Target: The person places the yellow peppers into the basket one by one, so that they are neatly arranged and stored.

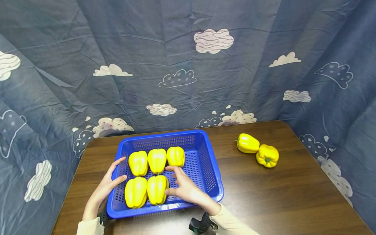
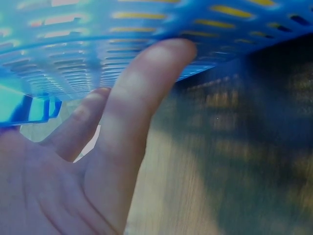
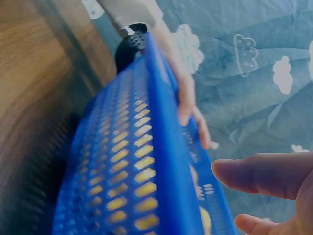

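A blue perforated plastic basket (image 1: 218,182) holds several yellow bell peppers, three in the back row and two in front. At its left rim is my left hand (image 1: 104,186), index finger and thumb reaching over the edge. The left wrist view shows fingers (image 2: 142,93) of that hand against the basket's outer wall (image 2: 83,58). My right hand (image 1: 186,187) hangs over the basket with thumb and fingers spread. Its thumb tip is right at the side of the front-row yellow bell pepper (image 1: 156,190); the index fingertip is near the back-right bell pepper (image 1: 175,156).
Two more yellow bell peppers, one on its side (image 1: 248,143) and one stem toward me (image 1: 267,156), lie on the brown wooden table (image 1: 288,189) right of the basket. A blue curtain with cloud prints (image 1: 176,52) hangs behind the table.
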Tool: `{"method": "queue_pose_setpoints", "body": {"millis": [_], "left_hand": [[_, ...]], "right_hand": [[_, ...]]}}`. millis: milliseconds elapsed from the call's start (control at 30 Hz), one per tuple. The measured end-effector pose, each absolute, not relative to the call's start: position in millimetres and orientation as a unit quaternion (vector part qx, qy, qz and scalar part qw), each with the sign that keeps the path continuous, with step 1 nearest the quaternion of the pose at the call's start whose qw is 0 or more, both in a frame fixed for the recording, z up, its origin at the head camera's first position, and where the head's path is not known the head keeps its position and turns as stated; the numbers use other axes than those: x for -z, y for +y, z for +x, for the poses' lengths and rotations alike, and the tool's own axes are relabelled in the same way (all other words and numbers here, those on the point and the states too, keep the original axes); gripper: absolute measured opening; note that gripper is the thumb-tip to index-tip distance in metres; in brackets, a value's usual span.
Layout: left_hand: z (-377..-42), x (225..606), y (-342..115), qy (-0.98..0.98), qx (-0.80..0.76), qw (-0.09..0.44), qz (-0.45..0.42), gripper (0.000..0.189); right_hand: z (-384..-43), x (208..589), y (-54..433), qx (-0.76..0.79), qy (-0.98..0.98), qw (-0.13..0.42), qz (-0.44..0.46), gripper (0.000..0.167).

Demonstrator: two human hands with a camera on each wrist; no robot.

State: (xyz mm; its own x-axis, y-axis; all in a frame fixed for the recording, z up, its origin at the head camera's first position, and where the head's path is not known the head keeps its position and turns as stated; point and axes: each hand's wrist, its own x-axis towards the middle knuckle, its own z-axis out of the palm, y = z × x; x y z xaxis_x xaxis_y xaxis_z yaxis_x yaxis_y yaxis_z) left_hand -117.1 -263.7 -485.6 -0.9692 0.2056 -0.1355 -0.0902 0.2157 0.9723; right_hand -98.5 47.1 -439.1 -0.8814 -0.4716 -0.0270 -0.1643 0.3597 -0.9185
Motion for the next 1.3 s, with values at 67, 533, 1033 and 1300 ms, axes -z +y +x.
{"method": "queue_pose_setpoints", "body": {"millis": [67, 533, 1033, 1300], "left_hand": [[-116.8, 485.6, -263.9, 0.769, -0.626, 0.121, 0.035, 0.063], [-115.4, 484.2, -263.9, 0.761, -0.636, 0.124, 0.034, 0.062], [-117.5, 488.5, -263.5, 0.763, -0.635, 0.112, 0.043, 0.063], [-117.5, 486.7, -263.2, 0.763, -0.635, 0.109, 0.048, 0.062]], "right_hand": [[-98.6, 435.3, 54.2, 0.55, 0.799, 0.145, -0.197, 0.064], [-104.5, 420.6, 102.2, 0.6, 0.768, 0.119, -0.19, 0.058], [-109.9, 416.6, 150.7, 0.627, 0.758, 0.089, -0.154, 0.057], [-112.1, 418.7, 177.4, 0.624, 0.769, 0.059, -0.127, 0.053]]}}
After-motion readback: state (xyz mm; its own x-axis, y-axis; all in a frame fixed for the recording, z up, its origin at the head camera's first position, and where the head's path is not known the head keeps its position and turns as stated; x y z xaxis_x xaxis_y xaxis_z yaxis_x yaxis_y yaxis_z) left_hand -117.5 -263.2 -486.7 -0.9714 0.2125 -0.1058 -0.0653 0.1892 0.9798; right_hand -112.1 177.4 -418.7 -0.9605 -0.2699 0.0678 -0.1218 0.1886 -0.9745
